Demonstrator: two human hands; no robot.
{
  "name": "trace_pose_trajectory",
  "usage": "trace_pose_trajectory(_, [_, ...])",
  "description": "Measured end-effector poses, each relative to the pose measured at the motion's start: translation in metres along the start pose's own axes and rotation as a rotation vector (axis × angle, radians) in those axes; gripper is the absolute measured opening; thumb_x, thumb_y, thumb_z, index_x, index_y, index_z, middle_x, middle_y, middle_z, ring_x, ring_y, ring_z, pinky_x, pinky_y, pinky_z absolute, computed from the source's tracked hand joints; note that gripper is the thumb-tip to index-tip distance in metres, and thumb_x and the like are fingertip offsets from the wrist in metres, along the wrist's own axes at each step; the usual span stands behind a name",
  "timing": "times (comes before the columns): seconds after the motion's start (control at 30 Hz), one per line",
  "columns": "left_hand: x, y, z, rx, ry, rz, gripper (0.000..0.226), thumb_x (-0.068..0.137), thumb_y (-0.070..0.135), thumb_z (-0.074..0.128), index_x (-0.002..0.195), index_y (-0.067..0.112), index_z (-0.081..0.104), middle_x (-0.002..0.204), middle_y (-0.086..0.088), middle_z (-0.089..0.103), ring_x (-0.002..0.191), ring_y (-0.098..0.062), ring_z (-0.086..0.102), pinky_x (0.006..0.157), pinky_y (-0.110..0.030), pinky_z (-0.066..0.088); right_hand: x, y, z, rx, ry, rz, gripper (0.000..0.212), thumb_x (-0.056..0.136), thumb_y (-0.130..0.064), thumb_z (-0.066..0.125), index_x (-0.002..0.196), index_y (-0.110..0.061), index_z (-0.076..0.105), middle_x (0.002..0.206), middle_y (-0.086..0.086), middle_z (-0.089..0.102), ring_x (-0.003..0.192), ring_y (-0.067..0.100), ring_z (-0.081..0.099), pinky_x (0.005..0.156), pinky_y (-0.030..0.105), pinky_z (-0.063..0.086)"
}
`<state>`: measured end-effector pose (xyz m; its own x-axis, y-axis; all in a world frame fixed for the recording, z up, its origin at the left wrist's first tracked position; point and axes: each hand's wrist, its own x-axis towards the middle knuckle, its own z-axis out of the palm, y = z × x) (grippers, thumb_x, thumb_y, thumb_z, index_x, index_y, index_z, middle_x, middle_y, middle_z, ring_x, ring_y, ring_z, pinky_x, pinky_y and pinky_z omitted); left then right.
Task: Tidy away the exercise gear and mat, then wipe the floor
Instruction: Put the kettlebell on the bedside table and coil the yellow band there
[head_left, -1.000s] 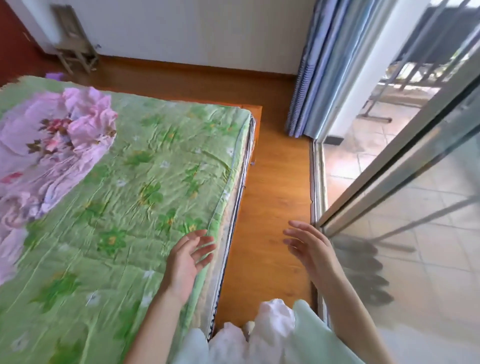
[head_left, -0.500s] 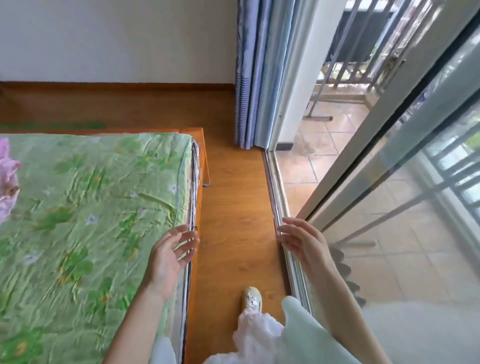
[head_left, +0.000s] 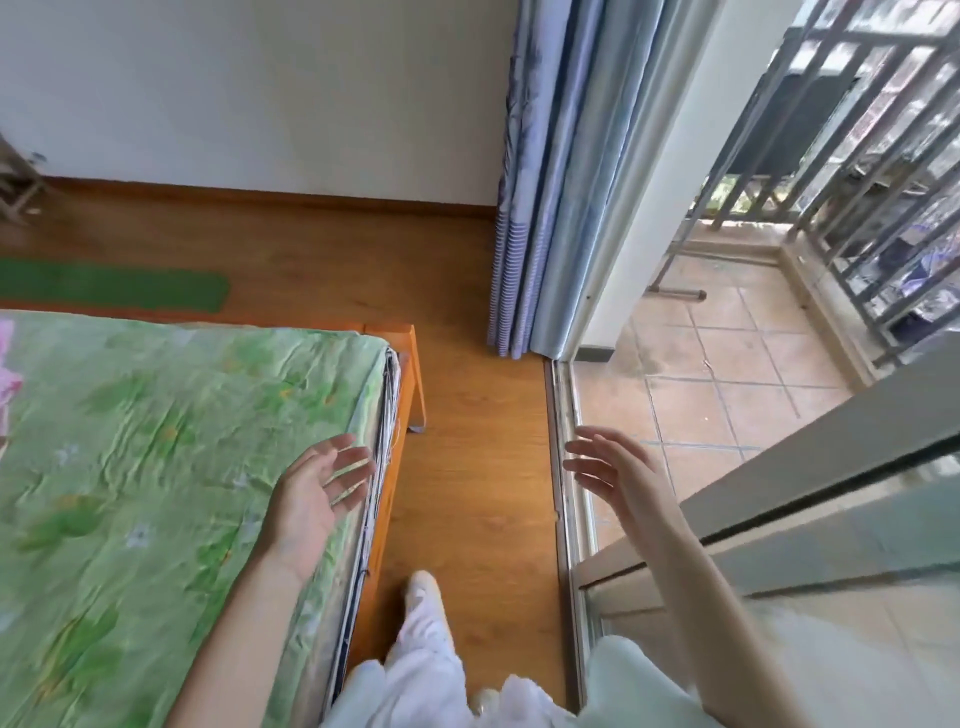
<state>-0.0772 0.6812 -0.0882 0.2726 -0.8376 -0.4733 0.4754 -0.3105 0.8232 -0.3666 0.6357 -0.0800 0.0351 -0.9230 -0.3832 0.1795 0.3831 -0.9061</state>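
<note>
Standing in the narrow strip of wooden floor (head_left: 467, 467) between a bed (head_left: 171, 467) and a sliding glass door (head_left: 810, 525), the person holds both hands out in front at about the same height. The left hand (head_left: 317, 493) is raised over the right edge of the bed, palm turned inward, fingers (head_left: 353, 460) straight and slightly spread, released and holding nothing. The right hand (head_left: 618, 473) is raised over the door track (head_left: 569, 467), palm facing left, its fingers likewise extended and loose, grasping nothing. Whether either hand touches a surface cannot be told.

The bed carries a crumpled green floral sheet; an orange wooden frame corner (head_left: 410, 364) shows at its far right end. A patch of pink fabric (head_left: 8, 374) sits at the sheet's left edge.

The green exercise mat (head_left: 109, 291) lies flat on the floor beyond the far end of the bed, near the white wall, well apart from both hands. Only its right portion is visible; the rest runs out of view to the left.

A blue striped curtain (head_left: 535, 208) hangs gathered beside the door opening. Beyond it lies a tiled balcony (head_left: 727, 364) with a metal railing (head_left: 883, 182). A white shoe (head_left: 422, 590) and white trousers appear at the bottom centre, on the wooden floor beside the bed.
</note>
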Motion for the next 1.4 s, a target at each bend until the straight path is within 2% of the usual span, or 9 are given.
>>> trace_pose_trajectory(0.2, [0.101,0.053,0.043,0.028,-0.03,0.06,0.024,0.097,0.011,0.036,0.097,0.014,0.06,0.09,-0.004,0.066,0.077,-0.014,0.066,0.077,-0.031,0.046,0.112,-0.038,0.033,0.09,0.046,-0.008,0.018,0.095,-0.008,0.047,0.097,-0.011,0.064,0.078,0.002,0.072,0.07,0.015,0.068,0.07,0.024,0.053])
trace_pose_trajectory(0.33, [0.166,0.096,0.069,0.001,-0.037,0.084,0.025,0.097,0.01,0.036,0.098,0.013,0.06,0.087,-0.003,0.069,0.079,-0.015,0.066,0.077,-0.031,0.047,0.185,-0.075,0.074,0.107,0.017,-0.023,0.016,0.094,-0.01,0.049,0.098,-0.012,0.065,0.087,0.005,0.071,0.074,0.015,0.068,0.072,0.023,0.053])
trace_pose_trajectory(0.47, [0.222,0.128,0.09,0.015,-0.062,0.083,0.025,0.097,0.011,0.036,0.099,0.014,0.061,0.086,-0.002,0.069,0.076,-0.013,0.067,0.078,-0.032,0.046,0.244,-0.107,0.1,0.115,-0.012,-0.042,0.016,0.093,-0.009,0.05,0.093,-0.014,0.066,0.084,0.005,0.071,0.073,0.016,0.065,0.074,0.025,0.05])
trace_pose_trajectory(0.67, [0.299,0.159,0.13,0.039,-0.043,0.078,0.028,0.097,0.008,0.033,0.099,0.013,0.061,0.088,-0.004,0.068,0.076,-0.013,0.066,0.075,-0.03,0.046,0.318,-0.132,0.102,0.133,0.004,-0.028,0.016,0.092,-0.012,0.051,0.1,-0.011,0.065,0.084,0.004,0.071,0.073,0.015,0.065,0.072,0.023,0.048])
trace_pose_trajectory(0.83, [0.367,0.175,0.165,0.053,0.004,0.07,0.028,0.098,0.009,0.034,0.102,0.013,0.061,0.094,-0.006,0.067,0.085,-0.018,0.063,0.08,-0.031,0.046,0.404,-0.157,0.102,0.149,0.031,0.005,0.012,0.092,-0.01,0.051,0.092,-0.013,0.063,0.077,0.003,0.07,0.066,0.013,0.064,0.073,0.025,0.045])
trace_pose_trajectory(0.93, [0.41,0.181,0.189,0.047,0.051,0.09,0.028,0.099,0.01,0.034,0.105,0.012,0.061,0.097,-0.007,0.067,0.09,-0.021,0.063,0.082,-0.033,0.047,0.464,-0.177,0.106,0.109,-0.023,0.03,0.014,0.092,-0.008,0.05,0.093,-0.011,0.064,0.076,0.004,0.069,0.062,0.011,0.064,0.057,0.018,0.047])
trace_pose_trajectory(0.97, [0.425,0.184,0.198,0.033,0.078,0.099,0.028,0.099,0.01,0.033,0.105,0.012,0.061,0.098,-0.007,0.067,0.091,-0.021,0.063,0.083,-0.034,0.046,0.485,-0.185,0.108,0.075,-0.051,0.04,0.015,0.093,-0.008,0.049,0.095,-0.011,0.064,0.077,0.003,0.07,0.063,0.011,0.064,0.056,0.017,0.048])
trace_pose_trajectory(1.17, [0.494,0.204,0.246,-0.084,0.221,0.114,0.03,0.1,0.012,0.03,0.104,0.014,0.06,0.103,-0.008,0.064,0.095,-0.021,0.061,0.087,-0.034,0.044,0.589,-0.241,0.124,-0.126,-0.259,0.093,0.019,0.091,-0.005,0.05,0.1,-0.01,0.066,0.081,0.002,0.071,0.07,0.012,0.065,0.063,0.018,0.049])
trace_pose_trajectory(1.4, [0.538,0.221,0.256,-0.176,0.427,0.114,0.031,0.101,0.013,0.029,0.105,0.014,0.06,0.105,-0.009,0.064,0.096,-0.02,0.061,0.082,-0.032,0.047,0.675,-0.267,0.17,-0.24,-0.454,0.15,0.024,0.097,-0.007,0.042,0.1,-0.01,0.066,0.086,0.006,0.071,0.073,0.015,0.065,0.068,0.023,0.05])
